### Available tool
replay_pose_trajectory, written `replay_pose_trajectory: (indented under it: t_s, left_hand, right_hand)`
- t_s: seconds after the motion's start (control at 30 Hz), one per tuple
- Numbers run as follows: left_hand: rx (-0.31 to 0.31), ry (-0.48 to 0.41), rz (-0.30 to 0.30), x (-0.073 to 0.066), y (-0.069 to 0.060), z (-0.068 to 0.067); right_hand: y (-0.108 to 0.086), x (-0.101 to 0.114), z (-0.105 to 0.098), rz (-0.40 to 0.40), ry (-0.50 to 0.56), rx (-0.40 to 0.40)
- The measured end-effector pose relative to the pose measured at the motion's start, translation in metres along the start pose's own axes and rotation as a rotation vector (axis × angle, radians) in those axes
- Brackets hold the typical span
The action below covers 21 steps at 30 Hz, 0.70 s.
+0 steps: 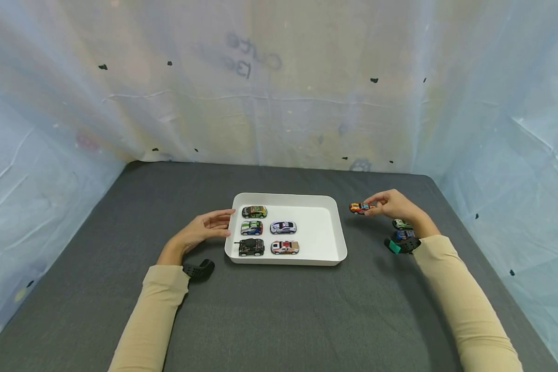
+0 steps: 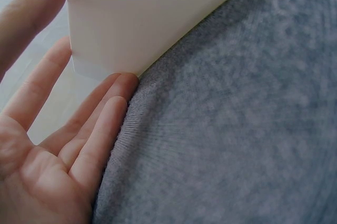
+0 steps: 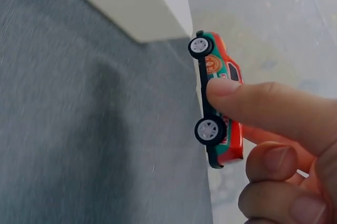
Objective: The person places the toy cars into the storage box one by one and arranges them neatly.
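Observation:
A white tray lies on the grey cloth, with several toy cars in its left and middle parts. Against its left side rests my left hand, fingers nearly straight and touching the wall, as the left wrist view also shows. Right of the tray, my right hand pinches an orange-red toy car with green sides between thumb and fingers, held above the cloth. Inside the tray are a black tank-like car, a white-and-red car, a white-purple car, a green-white-blue car and a dark green-orange car.
Under the right forearm, a green toy car and a blue toy car sit on the cloth, partly hidden by the wrist. A pale plastic sheet hangs behind and beside the dark grey table.

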<state>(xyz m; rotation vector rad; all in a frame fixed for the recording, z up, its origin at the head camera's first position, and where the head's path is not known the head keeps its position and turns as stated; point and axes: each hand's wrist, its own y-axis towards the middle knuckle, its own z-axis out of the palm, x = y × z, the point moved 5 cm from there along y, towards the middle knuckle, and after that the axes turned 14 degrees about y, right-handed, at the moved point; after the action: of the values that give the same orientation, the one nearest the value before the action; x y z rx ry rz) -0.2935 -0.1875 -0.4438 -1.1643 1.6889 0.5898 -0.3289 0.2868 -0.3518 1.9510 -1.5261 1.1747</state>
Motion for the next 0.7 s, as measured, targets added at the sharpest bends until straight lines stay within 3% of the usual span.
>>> replay_pose_trajectory:
  t_s: [0.47, 0.7]
  left_hand:
    - [0.002, 0.012, 0.017, 0.000, 0.002, -0.001]
    - [-0.008, 0.022, 0.017, 0.001, 0.002, -0.001]
  right_hand:
    - [0.018, 0.028, 0.021, -0.032, 0.072, 0.035]
    - [0.027, 0.043, 0.032, -0.046, 0.053, 0.052]
